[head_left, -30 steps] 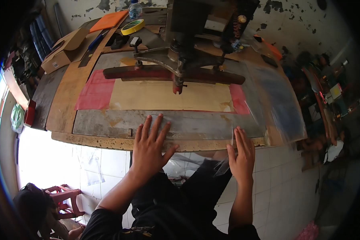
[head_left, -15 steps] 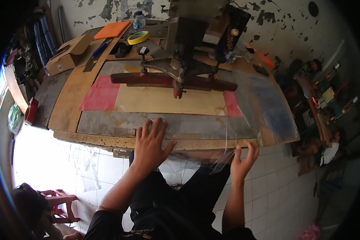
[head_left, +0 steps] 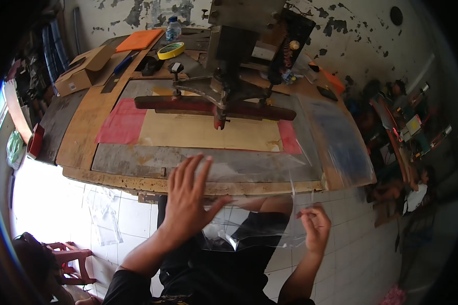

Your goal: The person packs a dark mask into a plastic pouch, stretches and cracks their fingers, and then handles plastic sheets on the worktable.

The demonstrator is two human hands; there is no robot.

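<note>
A clear plastic sheet hangs over the front edge of the workbench, above my lap, and catches the light. My right hand pinches it at its right side, fingertips together. My left hand is spread at the left of the sheet, fingers stretched toward the bench; whether it touches the plastic I cannot tell. Beyond both hands, a cream panel with pink ends lies on the grey metal plate. Over the panel is the red-brown bar of a press.
The press column rises at the back. Around it are a yellow tape roll, a water bottle, a cardboard box and an orange folder. More clear plastic covers the right side. A red stool stands lower left.
My right hand has moved down toward me with the plastic sheet, and more of it now hangs below the bench edge. My left hand stays spread, slightly nearer to me.
</note>
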